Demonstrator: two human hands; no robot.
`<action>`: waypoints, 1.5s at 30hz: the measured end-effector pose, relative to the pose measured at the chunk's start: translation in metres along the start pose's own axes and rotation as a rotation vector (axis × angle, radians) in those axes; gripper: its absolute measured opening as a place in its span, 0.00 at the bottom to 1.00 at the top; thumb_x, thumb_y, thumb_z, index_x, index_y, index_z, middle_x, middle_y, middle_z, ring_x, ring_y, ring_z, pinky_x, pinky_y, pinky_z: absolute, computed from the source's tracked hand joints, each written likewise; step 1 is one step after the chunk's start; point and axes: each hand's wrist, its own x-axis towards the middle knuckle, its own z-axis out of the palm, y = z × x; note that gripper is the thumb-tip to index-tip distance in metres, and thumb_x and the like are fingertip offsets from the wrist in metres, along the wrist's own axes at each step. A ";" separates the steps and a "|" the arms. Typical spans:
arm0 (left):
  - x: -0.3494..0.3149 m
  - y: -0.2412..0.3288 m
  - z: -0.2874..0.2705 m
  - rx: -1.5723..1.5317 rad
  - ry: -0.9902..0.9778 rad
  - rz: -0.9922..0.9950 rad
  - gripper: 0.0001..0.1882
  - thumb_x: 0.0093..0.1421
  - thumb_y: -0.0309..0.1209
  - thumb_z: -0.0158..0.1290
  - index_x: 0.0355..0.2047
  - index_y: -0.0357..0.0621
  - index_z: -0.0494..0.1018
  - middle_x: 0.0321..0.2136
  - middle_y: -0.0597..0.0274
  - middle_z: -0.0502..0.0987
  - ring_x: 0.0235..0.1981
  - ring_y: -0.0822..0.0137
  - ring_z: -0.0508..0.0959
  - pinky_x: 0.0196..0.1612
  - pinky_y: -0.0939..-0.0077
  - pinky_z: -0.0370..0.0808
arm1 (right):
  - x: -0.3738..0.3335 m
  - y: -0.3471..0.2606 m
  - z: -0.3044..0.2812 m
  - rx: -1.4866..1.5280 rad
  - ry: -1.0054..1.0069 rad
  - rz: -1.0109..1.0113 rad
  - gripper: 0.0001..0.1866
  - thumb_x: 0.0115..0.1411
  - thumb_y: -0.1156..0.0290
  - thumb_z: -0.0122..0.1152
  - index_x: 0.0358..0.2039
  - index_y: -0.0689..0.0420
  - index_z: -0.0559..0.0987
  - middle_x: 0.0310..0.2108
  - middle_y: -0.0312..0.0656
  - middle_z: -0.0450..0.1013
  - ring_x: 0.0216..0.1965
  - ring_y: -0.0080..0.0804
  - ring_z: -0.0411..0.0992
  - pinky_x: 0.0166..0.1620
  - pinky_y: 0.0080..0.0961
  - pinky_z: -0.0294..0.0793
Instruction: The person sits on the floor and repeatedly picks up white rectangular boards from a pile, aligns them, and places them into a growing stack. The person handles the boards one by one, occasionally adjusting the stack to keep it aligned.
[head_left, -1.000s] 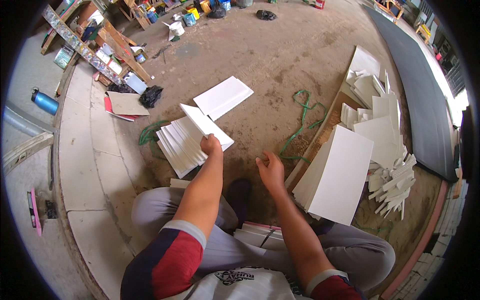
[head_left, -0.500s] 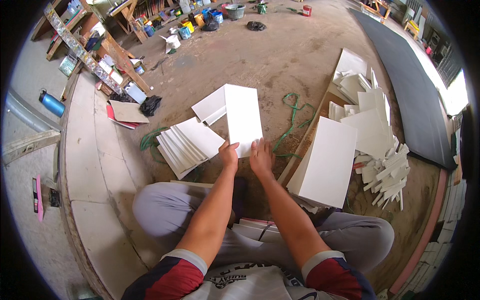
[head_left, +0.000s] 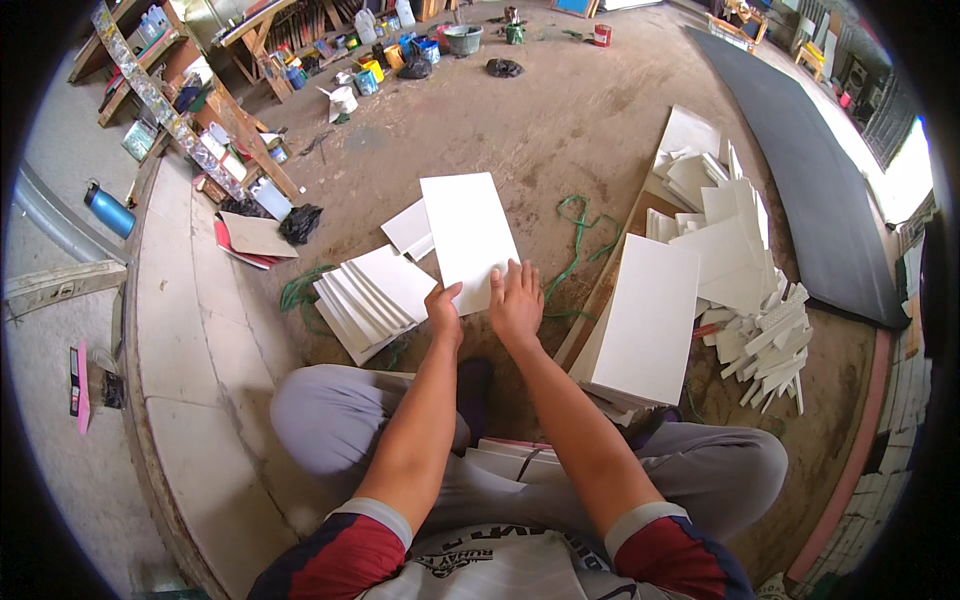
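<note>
White sheet (head_left: 465, 235) tips leftward between left hand (head_left: 444, 312) and right hand (head_left: 516, 308)

Brown floor (head_left: 570, 120) spreads beyond the fingers (head_left: 525, 283), with a long dark mat (head_left: 810, 190) stretched across it, far to their right. Nearer on that side, a heap of pale offcuts (head_left: 768, 345) lies past a stack of large white sheets (head_left: 648, 320), its broad top piece facing up. Just left of the fingers sits a fanned stack (head_left: 375, 290), its layers stepped apart.

The held sheet reaches away from the fingers, its near end between them. A second ago the left hand was at the fanned stack and the right hand held nothing; half a second ago the sheet stood nearly straight, and now its far end leans left. It appears separate from the fanned stack, with both hands working on one piece. Behind it, a smaller white stack (head_left: 408, 230) shows only in part.

The left fingers are closed on the near left corner, thumb on top. The right fingers, slightly parted, lie at the right edge; whether they grip underneath cannot be told. Thinnest of all, green string (head_left: 578, 245) loops beyond the right fingers.
</note>
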 end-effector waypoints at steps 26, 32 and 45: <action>-0.139 0.035 0.215 0.744 -0.709 0.305 0.29 0.57 0.41 0.69 0.54 0.34 0.80 0.42 0.43 0.84 0.42 0.55 0.84 0.48 0.63 0.79 | -0.015 0.182 -0.283 0.381 0.513 0.190 0.27 0.59 0.69 0.73 0.59 0.62 0.80 0.39 0.46 0.79 0.36 0.30 0.74 0.43 0.30 0.77; -0.144 0.024 0.213 0.859 -0.696 0.321 0.27 0.55 0.39 0.70 0.51 0.36 0.82 0.37 0.43 0.83 0.37 0.54 0.83 0.42 0.63 0.78 | -0.022 0.189 -0.278 0.347 0.446 0.245 0.28 0.59 0.70 0.73 0.59 0.65 0.79 0.39 0.46 0.80 0.37 0.29 0.75 0.44 0.28 0.76; -0.140 0.015 0.196 0.833 -0.689 0.346 0.16 0.53 0.36 0.69 0.41 0.45 0.84 0.18 0.58 0.75 0.20 0.60 0.76 0.27 0.62 0.71 | -0.017 0.212 -0.253 0.396 0.373 0.248 0.29 0.58 0.68 0.75 0.59 0.63 0.80 0.38 0.46 0.79 0.38 0.31 0.76 0.45 0.30 0.77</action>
